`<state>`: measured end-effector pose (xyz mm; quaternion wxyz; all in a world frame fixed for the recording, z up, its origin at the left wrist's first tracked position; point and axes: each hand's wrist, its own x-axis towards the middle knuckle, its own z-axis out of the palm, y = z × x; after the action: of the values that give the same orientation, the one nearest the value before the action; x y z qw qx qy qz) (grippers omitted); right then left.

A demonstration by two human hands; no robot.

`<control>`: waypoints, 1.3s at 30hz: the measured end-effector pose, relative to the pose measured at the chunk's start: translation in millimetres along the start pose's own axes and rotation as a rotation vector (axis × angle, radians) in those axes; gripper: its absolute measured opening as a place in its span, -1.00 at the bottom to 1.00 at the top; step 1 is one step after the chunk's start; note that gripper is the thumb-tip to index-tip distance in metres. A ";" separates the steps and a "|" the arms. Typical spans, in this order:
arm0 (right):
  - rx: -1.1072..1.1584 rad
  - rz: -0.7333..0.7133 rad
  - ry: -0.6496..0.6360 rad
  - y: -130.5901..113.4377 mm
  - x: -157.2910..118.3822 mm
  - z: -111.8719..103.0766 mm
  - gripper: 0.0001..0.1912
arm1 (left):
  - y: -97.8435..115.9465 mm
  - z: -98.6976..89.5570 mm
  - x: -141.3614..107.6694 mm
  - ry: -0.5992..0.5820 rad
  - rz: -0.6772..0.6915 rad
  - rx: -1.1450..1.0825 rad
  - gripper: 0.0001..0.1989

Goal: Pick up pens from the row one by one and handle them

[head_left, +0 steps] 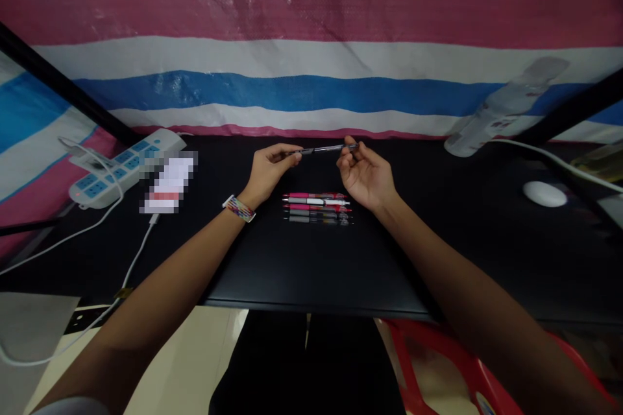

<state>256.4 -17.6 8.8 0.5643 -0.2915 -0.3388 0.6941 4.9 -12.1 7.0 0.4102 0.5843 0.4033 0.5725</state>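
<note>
1. Dark and slim, a pen (325,148) spans the gap between both hands in the head view, above the far half of the table and beyond a row of pens. It lies nearly level, its right end slightly higher.
2. The left hand (270,172) has thumb and fingers clamped on the pen's left end. The right hand (367,175) pinches the right end between thumb and fingers, palm turned partly upward.
3. A light, even pinch at both ends should serve best: pressing harder on one side would probably tip so thin a barrel. Wrists are better held high, clear of the pink and grey pens (316,209) lying side by side below, since a knock could roll them.
4. Black and smooth, the table (272,266) carries a white power strip (129,165) at far left, with a pixelated, phone-like device (168,188) just beside it. To the right stand a clear plastic bottle (506,110) and, nearer, a white mouse-shaped object (545,194).
5. Striped plastic sheeting (311,6) in red, white and blue closes off the far side. Near right, a red plastic seat (409,363) shows below the table edge; pale flooring (195,350) lies at near left.
</note>
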 end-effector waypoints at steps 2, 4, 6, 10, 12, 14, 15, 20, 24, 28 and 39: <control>-0.007 -0.006 0.000 1.3 0.6 0.2 -0.83 | -0.6 0.4 0.1 0.006 -0.011 -0.019 -0.75; -0.001 -0.016 -0.020 2.1 -0.5 2.0 -0.77 | -1.1 0.7 0.3 0.010 -0.021 -0.041 -0.75; -0.026 -0.034 -0.054 1.6 -2.9 4.8 -0.71 | -1.3 0.7 0.4 0.012 -0.022 -0.056 -0.76; -0.084 -0.057 -0.057 -1.1 -5.6 7.3 -0.77 | -1.3 0.1 0.4 0.025 -0.015 -0.049 -0.79; -0.091 -0.049 -0.023 -0.6 -4.2 6.0 -0.75 | -1.4 0.1 0.1 0.020 -0.018 -0.035 -0.79; -0.071 -0.042 0.002 1.7 -2.2 4.5 -0.81 | -1.5 0.4 -0.3 0.005 -0.021 -0.039 -0.78; -0.050 -0.041 0.006 3.0 -1.5 4.1 -0.80 | -1.5 0.7 -0.5 -0.003 -0.021 -0.045 -0.78; -0.025 -0.052 -0.042 1.8 -3.7 7.4 -0.69 | 1.0 1.1 -0.3 -0.004 -0.022 -0.054 -0.76; -0.043 -0.040 -0.022 -4.2 -7.0 10.3 -0.73 | 3.4 -2.5 1.1 -0.004 0.000 -0.041 -0.79; -0.167 -0.092 -0.024 -4.9 -9.2 11.5 -0.73 | 5.3 -7.5 1.3 -0.047 0.028 -0.005 -0.64; -0.594 -0.279 -0.030 -10.2 -13.8 2.3 -0.79 | 12.3 -3.6 -7.1 -0.220 0.056 0.195 -0.76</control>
<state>263.2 -30.1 18.7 0.5392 -0.3841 -0.5714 0.4850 1.1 -22.8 16.1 0.3773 0.6915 0.3930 0.4743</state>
